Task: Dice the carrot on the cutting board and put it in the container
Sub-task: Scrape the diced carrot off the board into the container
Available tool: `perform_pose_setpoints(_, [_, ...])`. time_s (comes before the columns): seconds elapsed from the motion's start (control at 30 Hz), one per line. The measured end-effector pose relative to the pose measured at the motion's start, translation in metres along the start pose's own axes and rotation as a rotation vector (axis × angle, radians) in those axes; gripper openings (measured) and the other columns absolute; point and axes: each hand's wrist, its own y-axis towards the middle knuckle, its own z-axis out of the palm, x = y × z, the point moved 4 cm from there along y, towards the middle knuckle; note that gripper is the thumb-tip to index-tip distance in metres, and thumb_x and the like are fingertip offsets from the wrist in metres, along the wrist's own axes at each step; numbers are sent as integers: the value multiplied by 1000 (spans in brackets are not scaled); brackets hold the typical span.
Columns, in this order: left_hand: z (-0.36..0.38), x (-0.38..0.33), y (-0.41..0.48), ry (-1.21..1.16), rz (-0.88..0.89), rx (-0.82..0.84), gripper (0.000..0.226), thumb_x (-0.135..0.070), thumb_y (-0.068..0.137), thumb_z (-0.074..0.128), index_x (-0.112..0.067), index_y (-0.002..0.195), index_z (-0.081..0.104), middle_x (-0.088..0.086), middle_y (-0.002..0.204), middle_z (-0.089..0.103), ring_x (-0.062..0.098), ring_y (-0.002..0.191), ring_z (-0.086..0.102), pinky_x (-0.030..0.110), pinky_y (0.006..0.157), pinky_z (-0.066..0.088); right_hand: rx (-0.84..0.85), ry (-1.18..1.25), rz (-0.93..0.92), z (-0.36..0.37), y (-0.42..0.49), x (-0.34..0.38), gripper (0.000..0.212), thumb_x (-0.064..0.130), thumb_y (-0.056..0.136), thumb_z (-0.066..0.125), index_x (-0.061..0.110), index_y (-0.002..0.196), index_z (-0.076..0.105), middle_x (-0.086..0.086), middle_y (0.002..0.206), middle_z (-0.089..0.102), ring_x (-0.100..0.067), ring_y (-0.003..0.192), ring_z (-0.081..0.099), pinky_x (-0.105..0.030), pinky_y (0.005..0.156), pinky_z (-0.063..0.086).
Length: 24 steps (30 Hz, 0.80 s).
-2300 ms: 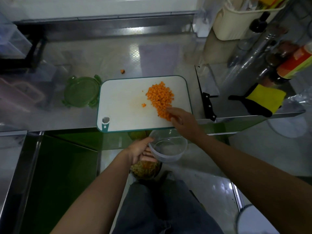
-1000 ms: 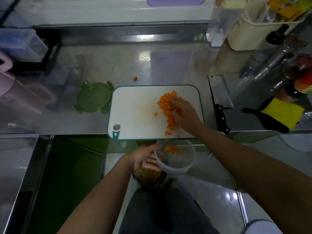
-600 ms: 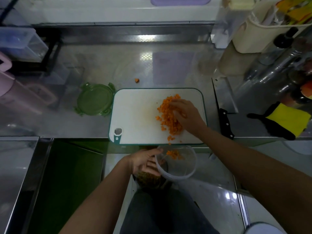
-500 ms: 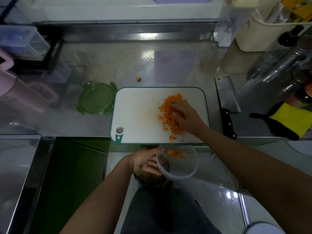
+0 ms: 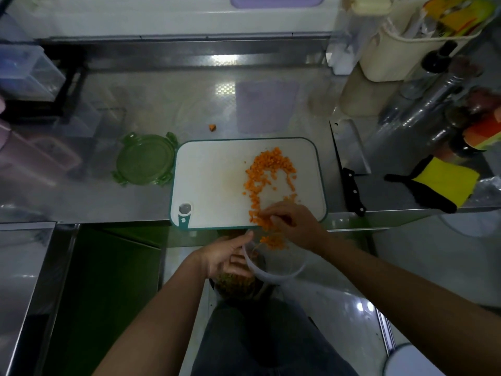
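Orange carrot dice (image 5: 268,169) lie in a loose ring on the right half of the white cutting board (image 5: 211,172). My right hand (image 5: 292,223) rests at the board's near edge, its fingers pushing a clump of dice over that edge. Some dice (image 5: 273,240) are dropping into the clear round container (image 5: 282,272). My left hand (image 5: 225,256) grips the container's left rim and holds it just below the counter edge. How much carrot sits inside is mostly hidden.
A green lid (image 5: 145,158) lies left of the board, and one stray carrot piece (image 5: 212,127) sits behind it. A black-handled knife (image 5: 352,191) lies to the right, then a yellow and black cloth (image 5: 439,183) and bottles (image 5: 461,109). A sink (image 5: 103,280) opens at lower left.
My right hand has swept from the middle of the carrot pile back to the board's near edge, dragging dice along. The pile has thinned and spread; more dice fall into the container.
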Motion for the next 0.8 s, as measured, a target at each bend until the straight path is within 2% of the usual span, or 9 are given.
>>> perform_pose_setpoints(0.17, [1,-1,-2,9,10,0,67,-47,75,68,-3,123,58,19,106,69,30,95,69,41,72,59,-16,57,10,3,-10,8,21,14,85,58,12,97,75,-7,87,71,-17,78,66,-22,71,52])
perform_pose_setpoints(0.27, [-3,-2,-1,18,9,0,68,-47,74,70,-3,124,58,18,106,68,30,95,69,42,74,58,-53,101,26,-7,5,13,20,7,86,60,13,98,75,-6,92,72,-15,86,67,-27,78,55])
perform_pose_setpoints(0.43, [-6,-4,-1,18,-5,29,67,-47,74,70,-1,122,59,21,113,67,32,100,68,44,77,57,-8,101,59,-15,37,13,22,-2,87,58,9,99,74,-4,96,73,-11,91,68,-18,85,52])
perform_pose_setpoints(0.5, [-7,-5,-1,21,-14,43,66,-46,74,70,-1,121,60,23,113,66,32,100,67,44,77,58,-93,86,71,-25,53,8,23,0,88,58,9,103,72,0,97,71,-12,92,66,-12,83,49])
perform_pose_setpoints(0.57, [-8,-8,-1,30,-35,58,65,-45,74,69,-1,121,60,24,118,64,33,103,66,43,78,58,-190,76,85,-37,70,1,23,2,88,59,9,106,71,0,100,69,-14,94,64,-15,85,49])
perform_pose_setpoints(0.63, [-10,-11,-2,38,-52,76,64,-43,75,67,0,122,59,25,121,62,33,105,64,44,80,58,-248,41,81,-43,85,-4,26,4,88,57,10,111,68,-4,105,67,-16,99,61,-26,91,49])
perform_pose_setpoints(0.7, [-12,-13,-2,52,-67,96,61,-42,77,67,-1,122,59,23,120,63,33,106,64,44,84,57,-257,-21,95,-44,94,-13,33,4,88,56,10,118,64,-8,118,64,-21,112,56,-32,100,43])
perform_pose_setpoints(0.8, [-15,-15,0,77,-77,99,56,-41,78,67,-4,121,60,20,118,65,33,109,63,46,88,55,-134,-78,146,-37,98,-24,39,4,91,55,9,130,57,-10,135,54,-23,128,44,-26,107,30])
